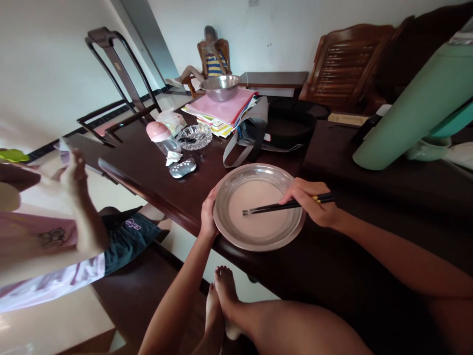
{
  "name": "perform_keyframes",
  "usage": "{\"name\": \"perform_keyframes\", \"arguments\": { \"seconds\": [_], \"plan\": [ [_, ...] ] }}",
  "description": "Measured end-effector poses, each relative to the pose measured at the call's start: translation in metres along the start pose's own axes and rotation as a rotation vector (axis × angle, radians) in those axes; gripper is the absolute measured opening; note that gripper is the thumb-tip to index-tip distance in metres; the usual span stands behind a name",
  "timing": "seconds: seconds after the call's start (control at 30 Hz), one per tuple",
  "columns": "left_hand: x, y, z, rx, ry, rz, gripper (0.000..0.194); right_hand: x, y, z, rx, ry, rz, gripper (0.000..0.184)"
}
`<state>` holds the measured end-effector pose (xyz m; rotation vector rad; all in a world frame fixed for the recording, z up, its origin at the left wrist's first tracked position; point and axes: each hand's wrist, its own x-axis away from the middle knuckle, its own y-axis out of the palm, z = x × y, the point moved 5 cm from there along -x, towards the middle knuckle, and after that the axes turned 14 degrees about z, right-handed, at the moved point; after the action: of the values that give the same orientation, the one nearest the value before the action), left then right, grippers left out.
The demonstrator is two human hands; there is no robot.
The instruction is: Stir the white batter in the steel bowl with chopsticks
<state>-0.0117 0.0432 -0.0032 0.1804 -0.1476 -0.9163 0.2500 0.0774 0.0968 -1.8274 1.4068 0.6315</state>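
Note:
A wide metal bowl (pixel 222 217) stands at the near edge of the dark wooden table. Pale pinkish-beige liquid (pixel 258 224) fills its bottom. My left hand (pixel 210 213) grips the bowl's left rim, fingers wrapped round the outside. In my right hand (pixel 313 201) is a pair of black chopsticks (pixel 269 208) with gold bands, held over the bowl from the right. Their tips are at the liquid near the bowl's middle; whether they dip in, I cannot tell.
Beyond the bowl lie a grey and black bag (pixel 281 130), papers under a pink folder (pixel 221 108) with another metal bowl (pixel 220 88), a glass ashtray (pixel 194 137) and a pink-lidded bottle (pixel 162 137). A green flask (pixel 410 103) stands right. One person sits left, another at the back.

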Motion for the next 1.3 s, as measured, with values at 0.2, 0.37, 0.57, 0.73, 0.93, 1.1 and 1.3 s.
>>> {"name": "perform_keyframes", "arguments": {
  "seconds": [0.2, 0.37, 0.57, 0.73, 0.93, 1.1, 1.3],
  "plan": [
    [0.002, 0.002, 0.001, 0.003, -0.011, -0.018, 0.050, -0.003, -0.006, 0.003, 0.075, 0.050, 0.084, 0.038],
    [-0.001, 0.001, 0.000, 0.018, 0.014, -0.018, 0.048, 0.000, 0.000, 0.002, 0.016, 0.044, -0.007, 0.037],
    [0.000, 0.000, 0.000, 0.005, 0.007, -0.016, 0.049, -0.001, -0.006, 0.004, 0.044, 0.071, 0.085, 0.042],
    [0.002, 0.001, 0.001, 0.019, -0.006, -0.012, 0.051, -0.002, -0.001, 0.001, 0.050, 0.048, -0.007, 0.036],
    [0.001, -0.002, -0.001, -0.022, -0.013, 0.009, 0.054, -0.003, -0.010, 0.003, 0.005, 0.127, 0.111, 0.046],
    [-0.001, -0.002, -0.003, -0.007, -0.004, -0.013, 0.054, -0.003, -0.002, 0.003, 0.090, 0.060, 0.014, 0.038],
    [-0.001, -0.002, -0.001, -0.017, 0.009, -0.001, 0.051, -0.002, -0.009, 0.003, -0.002, 0.087, 0.119, 0.047]
  ]
}}
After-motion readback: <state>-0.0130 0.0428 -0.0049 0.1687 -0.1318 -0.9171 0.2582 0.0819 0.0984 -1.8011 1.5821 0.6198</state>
